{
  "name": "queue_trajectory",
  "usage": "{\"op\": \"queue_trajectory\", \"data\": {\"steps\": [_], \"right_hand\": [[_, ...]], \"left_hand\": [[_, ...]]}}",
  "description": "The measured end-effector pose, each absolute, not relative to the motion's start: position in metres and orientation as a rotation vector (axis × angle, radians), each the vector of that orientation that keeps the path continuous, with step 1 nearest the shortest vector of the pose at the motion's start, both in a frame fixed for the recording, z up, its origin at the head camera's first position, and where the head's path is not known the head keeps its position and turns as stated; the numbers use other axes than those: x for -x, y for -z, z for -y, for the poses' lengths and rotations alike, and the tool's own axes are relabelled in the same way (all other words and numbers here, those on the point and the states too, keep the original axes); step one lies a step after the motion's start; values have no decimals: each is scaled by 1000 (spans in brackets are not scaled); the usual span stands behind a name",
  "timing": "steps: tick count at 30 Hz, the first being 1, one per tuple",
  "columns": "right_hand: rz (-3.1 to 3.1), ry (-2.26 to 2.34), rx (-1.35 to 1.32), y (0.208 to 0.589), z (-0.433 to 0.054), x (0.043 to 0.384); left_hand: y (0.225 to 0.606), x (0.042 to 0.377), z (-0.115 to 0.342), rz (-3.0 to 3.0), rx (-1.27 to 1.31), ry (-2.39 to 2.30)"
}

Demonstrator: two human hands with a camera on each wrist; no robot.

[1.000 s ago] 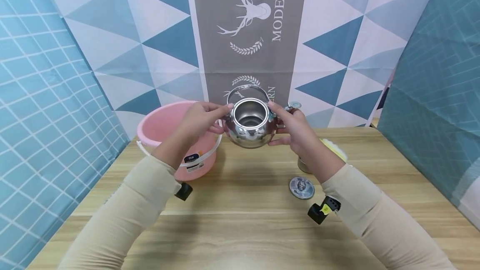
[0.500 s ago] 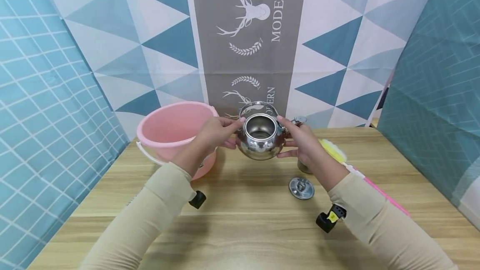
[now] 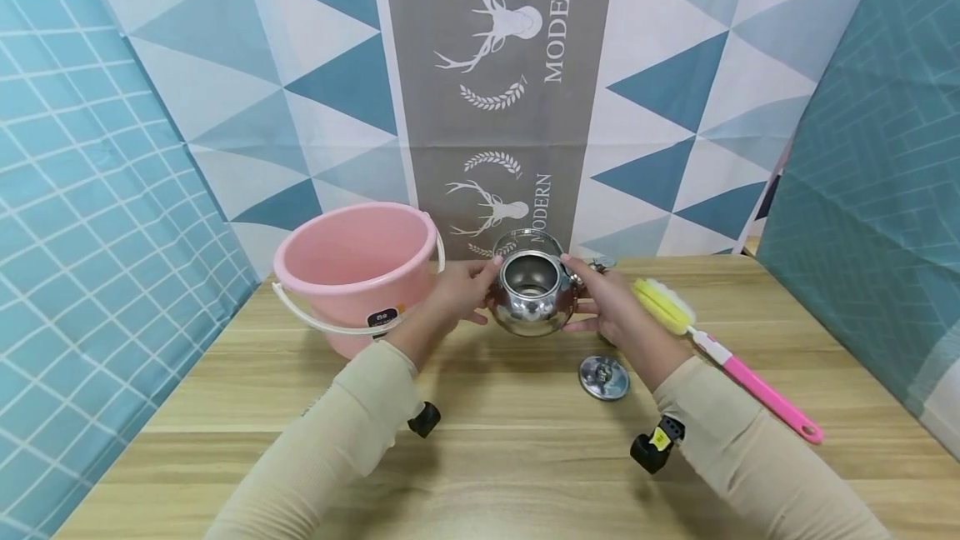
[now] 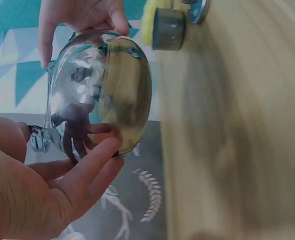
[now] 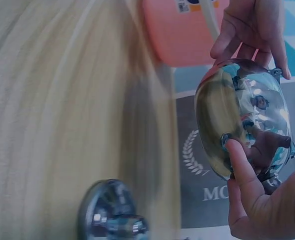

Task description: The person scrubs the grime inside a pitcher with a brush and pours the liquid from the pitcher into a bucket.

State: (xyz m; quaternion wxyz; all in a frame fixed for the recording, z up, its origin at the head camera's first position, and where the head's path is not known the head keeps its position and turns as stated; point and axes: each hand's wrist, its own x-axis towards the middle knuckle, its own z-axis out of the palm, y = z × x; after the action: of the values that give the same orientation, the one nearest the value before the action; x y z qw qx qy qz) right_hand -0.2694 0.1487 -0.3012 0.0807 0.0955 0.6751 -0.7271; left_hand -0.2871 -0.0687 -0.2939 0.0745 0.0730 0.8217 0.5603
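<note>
A shiny steel teapot [image 3: 530, 307] without its lid hangs just above the table, mouth tilted toward me. My left hand [image 3: 465, 288] grips its left side, thumb at the rim and fingers under the belly, as the left wrist view shows on the teapot [image 4: 105, 95]. Opposite, my right hand [image 3: 618, 307] holds the other side, thumb near the rim and fingers spread along the belly. The wire handle [image 3: 528, 233] stands up behind the opening. On the table, in front of the right hand, lies the round lid [image 3: 603, 377], its knob up.
A pink bucket [image 3: 352, 282] with a white handle stands at the left. To the right lies a cleaning brush [image 3: 765, 390] with a pink handle and yellow-white sponge head. Beside it a small metal cylinder [image 4: 168, 30] stands on the wooden table [image 3: 510, 457]. Patterned cloth walls surround it.
Both hands have lowered the teapot toward the table and moved it slightly right. The brush now shows fully beside the right arm, and the bucket is less covered by the left arm.
</note>
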Motion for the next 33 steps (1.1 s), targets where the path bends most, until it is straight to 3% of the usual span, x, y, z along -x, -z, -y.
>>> {"op": "queue_trajectory", "data": {"steps": [33], "right_hand": [[-1916,2119,-393,343,-141,285]], "left_hand": [[346,307,67,-2308,-54,-1741]]}}
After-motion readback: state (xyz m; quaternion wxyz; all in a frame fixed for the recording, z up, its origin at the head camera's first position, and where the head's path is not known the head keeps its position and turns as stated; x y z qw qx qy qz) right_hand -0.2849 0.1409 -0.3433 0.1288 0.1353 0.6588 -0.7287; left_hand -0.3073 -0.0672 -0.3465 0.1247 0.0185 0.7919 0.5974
